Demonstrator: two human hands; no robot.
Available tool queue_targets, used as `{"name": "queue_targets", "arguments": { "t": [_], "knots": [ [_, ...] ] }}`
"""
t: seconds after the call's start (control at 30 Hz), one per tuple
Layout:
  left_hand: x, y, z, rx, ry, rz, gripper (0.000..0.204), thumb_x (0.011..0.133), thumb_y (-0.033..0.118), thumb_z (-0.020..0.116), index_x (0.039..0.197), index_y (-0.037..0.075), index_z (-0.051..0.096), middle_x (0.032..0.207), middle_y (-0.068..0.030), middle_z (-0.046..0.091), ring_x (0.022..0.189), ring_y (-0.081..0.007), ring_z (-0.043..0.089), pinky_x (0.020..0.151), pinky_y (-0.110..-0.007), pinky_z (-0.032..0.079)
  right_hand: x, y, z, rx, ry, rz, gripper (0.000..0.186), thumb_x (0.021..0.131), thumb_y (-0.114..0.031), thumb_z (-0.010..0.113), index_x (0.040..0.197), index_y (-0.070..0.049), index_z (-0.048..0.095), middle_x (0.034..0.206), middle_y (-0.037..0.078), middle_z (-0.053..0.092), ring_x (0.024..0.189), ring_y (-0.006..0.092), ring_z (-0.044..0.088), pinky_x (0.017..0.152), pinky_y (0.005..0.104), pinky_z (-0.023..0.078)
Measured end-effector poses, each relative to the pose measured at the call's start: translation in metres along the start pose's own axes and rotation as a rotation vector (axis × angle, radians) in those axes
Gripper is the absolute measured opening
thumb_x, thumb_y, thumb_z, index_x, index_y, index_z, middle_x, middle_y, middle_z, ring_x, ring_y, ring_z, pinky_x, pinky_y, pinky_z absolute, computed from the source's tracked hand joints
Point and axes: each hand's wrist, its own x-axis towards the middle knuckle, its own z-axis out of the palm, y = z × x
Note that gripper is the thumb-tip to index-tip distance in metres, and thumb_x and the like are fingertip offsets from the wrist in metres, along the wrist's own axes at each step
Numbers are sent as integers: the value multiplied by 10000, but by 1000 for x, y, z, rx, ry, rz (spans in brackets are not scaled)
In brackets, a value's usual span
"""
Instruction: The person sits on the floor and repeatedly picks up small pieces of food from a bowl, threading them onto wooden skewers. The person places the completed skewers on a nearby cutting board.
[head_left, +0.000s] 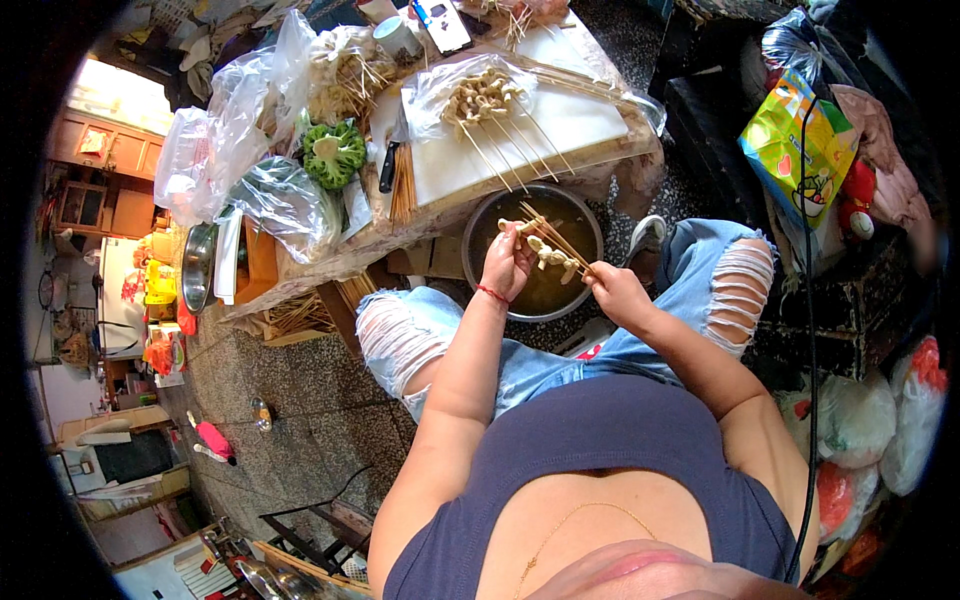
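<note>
My left hand (507, 262) pinches pale food pieces on a thin skewer (553, 243); my right hand (612, 290) grips its near end, over the dark bowl (545, 300). Skewer looks light, brittle; pieces soft, likely slippery. Best held by the bare stick.

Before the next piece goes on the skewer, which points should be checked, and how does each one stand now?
1. Left hand grips the skewer: ok.
2. Right hand holds the skewer's lower end: ok.
3. Pale pieces sit on the skewer: ok.
4. Skewer is over the dark pot: ok.
5. Spare sticks lie on the table: ok.
6. Pot contents: cannot tell.
</note>
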Motion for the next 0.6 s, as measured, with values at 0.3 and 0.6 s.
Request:
{"name": "queue_targets", "arguments": {
  "t": [0.3, 0.6],
  "knots": [
    [-9, -3, 22, -165, -33, -13, 404, 942, 361, 387, 1157, 27, 455, 1222, -148, 505, 1118, -271, 511, 936, -387, 439, 10, -8, 6, 93, 26, 2, 138, 844, -149, 519, 868, -17, 551, 752, 219, 577, 718, 385, 580, 600, 443, 446],
    [-20, 15, 38, -240, -9, 13, 234, 930, 194, 453, 1113, 50, 480, 1070, -116, 569, 1000, -250, 578, 860, -391, 492, 5, -17, -6, 179, -60, 4, 140, 863, -133, 503, 910, -12, 553, 779, 205, 578, 727, 366, 585, 603, 387, 453]
  ]
}}
